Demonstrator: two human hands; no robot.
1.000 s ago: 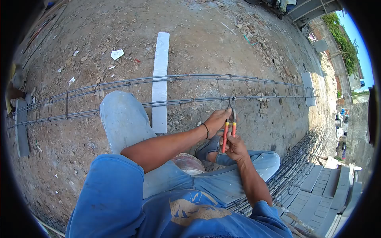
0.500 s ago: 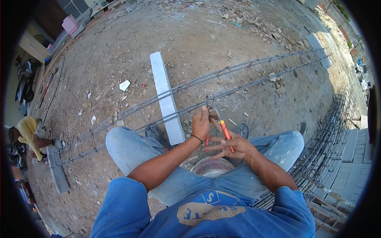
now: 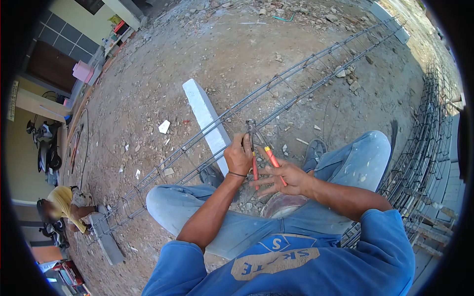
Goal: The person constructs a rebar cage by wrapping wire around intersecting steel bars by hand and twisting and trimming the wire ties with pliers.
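Note:
Red-handled pincers [image 3: 271, 157] with yellow marks have their jaws at the near bars of a long rebar cage [image 3: 291, 101]. Their handles are spread apart. My right hand [image 3: 291, 178] holds them, one handle lying across the palm by the thumb and the fingers stretched toward the other handle. My left hand [image 3: 237, 157] is beside the jaws at the near bars, thumb and fingers closed together; whatever they pinch is too small to make out. The cage crosses over a pale block [image 3: 205, 113] in front of my knees.
A co-worker in a yellow top [image 3: 61, 200] bends at the cage's left end, by another block [image 3: 106, 239]. More rebar cages [image 3: 424, 128] are stacked on the right. Rubble [image 3: 353, 81] lies on the ground. Parked motorbikes [image 3: 48, 148] stand at far left.
The view has turned, showing more of the house and the co-worker at left. My hands stay at the near bars with the pincers still spread and the right fingers still stretched out.

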